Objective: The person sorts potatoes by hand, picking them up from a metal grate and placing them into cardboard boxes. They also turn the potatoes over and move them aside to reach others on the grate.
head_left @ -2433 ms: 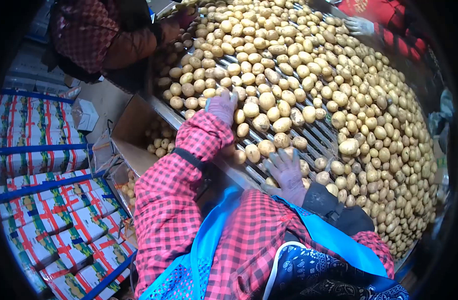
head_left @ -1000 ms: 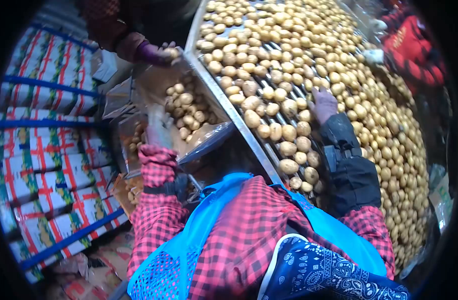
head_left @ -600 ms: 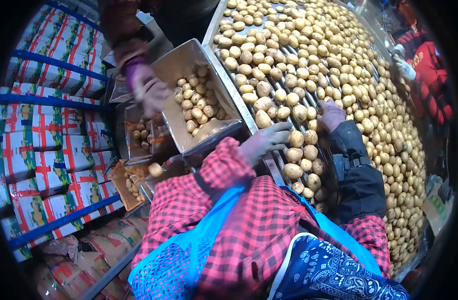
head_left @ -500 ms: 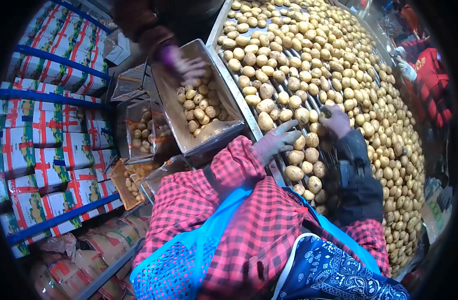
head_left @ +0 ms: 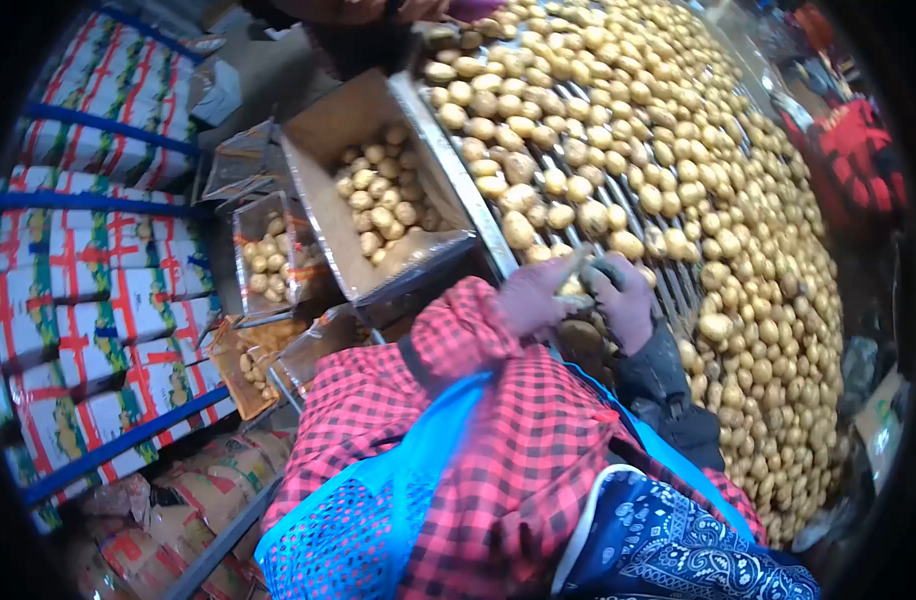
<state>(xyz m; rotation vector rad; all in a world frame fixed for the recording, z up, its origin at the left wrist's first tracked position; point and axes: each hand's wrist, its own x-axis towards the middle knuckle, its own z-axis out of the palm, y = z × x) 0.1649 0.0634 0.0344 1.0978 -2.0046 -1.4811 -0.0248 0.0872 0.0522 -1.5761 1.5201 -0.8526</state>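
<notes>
My left hand [head_left: 534, 298], in a dusty purple glove, reaches over the near edge of the slatted sorting table. Its fingers curl around a pale yellow potato [head_left: 574, 286], partly covered by them. Close beside it, almost touching, my right hand [head_left: 626, 303] wears a similar glove with greyish fingertips. Its fingers bend inward, and what they grip is hidden. Round potatoes [head_left: 678, 185] cover much of the table, with dark bars [head_left: 678, 290] showing to the right of my hands.
Left of the metal table edge [head_left: 453, 180] stands a plastic-lined box [head_left: 308, 190] part-filled with potatoes. Smaller lined crates [head_left: 240, 265] sit beyond it. Printed cartons [head_left: 78, 330] are stacked at far left. Another person [head_left: 353, 40] is at the top, and a red-clothed person [head_left: 858, 155] at the right.
Both my hands have come together nearer my body, the right one moving left and down. The other person's hand has left the box. More bars show where potatoes lay.
</notes>
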